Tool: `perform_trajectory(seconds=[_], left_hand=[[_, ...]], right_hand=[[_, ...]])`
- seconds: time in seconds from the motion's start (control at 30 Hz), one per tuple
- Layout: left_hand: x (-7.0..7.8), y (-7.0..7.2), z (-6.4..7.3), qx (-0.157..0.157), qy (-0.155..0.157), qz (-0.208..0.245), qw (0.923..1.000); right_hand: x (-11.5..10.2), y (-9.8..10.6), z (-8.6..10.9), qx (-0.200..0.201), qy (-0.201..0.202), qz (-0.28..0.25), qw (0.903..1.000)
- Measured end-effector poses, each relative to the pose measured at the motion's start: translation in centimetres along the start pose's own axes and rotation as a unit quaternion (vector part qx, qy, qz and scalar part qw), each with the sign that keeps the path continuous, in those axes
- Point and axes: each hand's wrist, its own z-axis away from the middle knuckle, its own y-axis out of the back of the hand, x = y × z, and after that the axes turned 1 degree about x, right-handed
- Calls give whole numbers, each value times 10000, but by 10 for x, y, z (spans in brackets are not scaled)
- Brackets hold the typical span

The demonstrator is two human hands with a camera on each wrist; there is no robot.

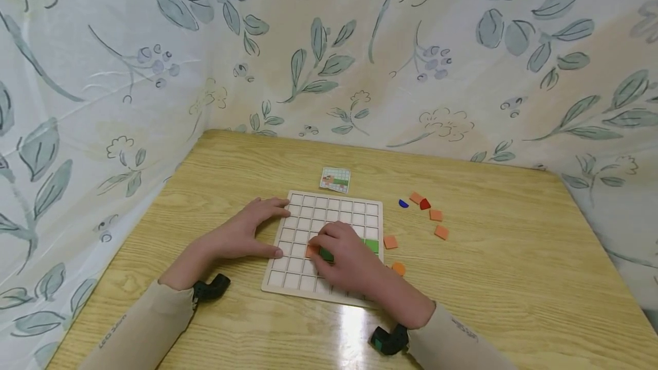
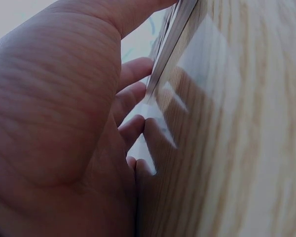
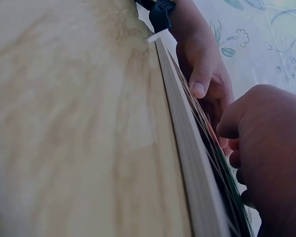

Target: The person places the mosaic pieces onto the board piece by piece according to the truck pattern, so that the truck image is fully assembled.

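A pale wooden grid board (image 1: 288, 278) with square cells lies on the table. My left hand (image 1: 241, 233) rests at its left side, thumb and fingers spread, fingertips touching the rim. Over the board's lower middle is my right hand (image 1: 349, 256), its fingers curled and its thumb and fingertips at an orange square tile (image 1: 311, 251) in a cell. Beside that tile a dark green tile (image 1: 326, 254) shows, partly covered by the hand. A bright green tile (image 1: 372, 246) sits near the right rim. Other cells under the right hand are hidden.
A small picture card (image 1: 335, 180) lies beyond the board. To the right are several loose orange squares (image 1: 435, 215), a red piece (image 1: 424, 204), a blue half-round piece (image 1: 403, 203) and an orange round piece (image 1: 398, 269). Patterned cloth (image 1: 329, 61) hangs behind the table.
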Motion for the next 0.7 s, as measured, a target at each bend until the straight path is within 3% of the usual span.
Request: perform_trajectory(seconds=[0.33,0.7], left_hand=[[4,2,1,-14,-48,-13,10000],[5,1,1,-9,7,1,10000]], right_hand=[[5,13,13,154,-177,225,9995],[31,50,45,283,-742,512,9955]])
